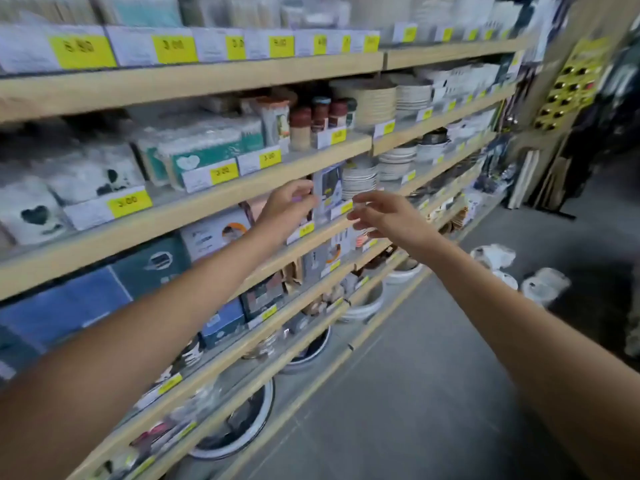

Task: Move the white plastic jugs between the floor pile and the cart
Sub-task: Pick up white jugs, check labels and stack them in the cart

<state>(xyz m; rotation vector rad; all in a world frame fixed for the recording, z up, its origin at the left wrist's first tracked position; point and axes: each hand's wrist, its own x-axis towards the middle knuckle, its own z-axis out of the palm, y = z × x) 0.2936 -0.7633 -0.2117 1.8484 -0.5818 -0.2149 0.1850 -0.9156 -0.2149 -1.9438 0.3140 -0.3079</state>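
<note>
Both my arms stretch out in front of a wooden store shelf. My left hand (291,206) hangs in the air with loosely bent fingers beside a grey boxed item (327,190), and nothing shows in it. My right hand (384,214) is held out with fingers spread and holds nothing. Far to the right, white plastic jugs (543,282) lie on the grey floor, with more of them (495,256) just behind. Both hands are well away from them. No cart is in view, and the picture is motion-blurred.
The long shelf rack (207,209) runs along the left, with boxes, jars, stacked plates (360,180) and yellow price tags. Round basins (239,424) stand under its lowest shelf. A grey floor aisle (415,393) opens to the right, with dark goods at its far end.
</note>
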